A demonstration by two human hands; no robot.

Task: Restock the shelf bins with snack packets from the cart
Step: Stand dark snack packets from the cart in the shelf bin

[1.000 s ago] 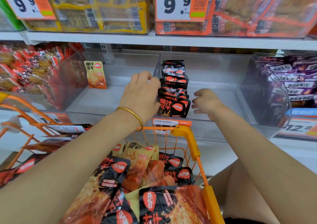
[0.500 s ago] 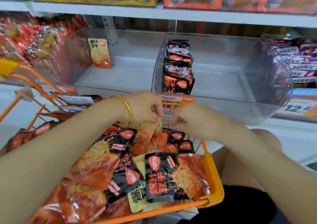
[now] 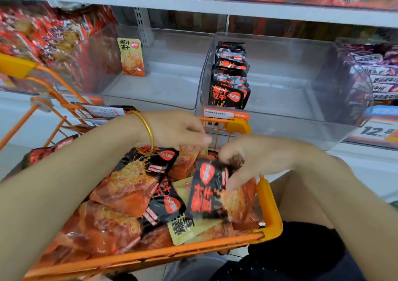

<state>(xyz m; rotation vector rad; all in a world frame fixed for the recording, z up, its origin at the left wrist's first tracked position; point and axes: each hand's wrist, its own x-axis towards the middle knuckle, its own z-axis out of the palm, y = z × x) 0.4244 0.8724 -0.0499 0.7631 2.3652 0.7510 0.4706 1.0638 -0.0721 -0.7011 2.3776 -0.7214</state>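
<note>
An orange cart (image 3: 269, 205) full of black-and-red and yellow snack packets stands in front of me, below the shelf. My right hand (image 3: 258, 158) pinches a black-and-red packet (image 3: 206, 194) by its top edge, thumb on its front, and tilts it up from the pile. My left hand (image 3: 176, 130), with a gold bangle on the wrist, hovers over the cart's far end; its blurred fingers point right and hold nothing I can see. In the clear shelf bin (image 3: 280, 121) a row of black packets (image 3: 228, 95) stands along the left wall.
The clear bin to the left (image 3: 155, 95) holds one yellow packet (image 3: 131, 56) upright at its back. Red packets (image 3: 43, 35) fill the far left bin, purple ones (image 3: 379, 74) the right bin. A second orange cart frame (image 3: 49, 99) stands at left.
Both hands came back from the bin's packet row to the cart. My right hand has taken hold of a black packet and lifted its top. The view has tilted down.
</note>
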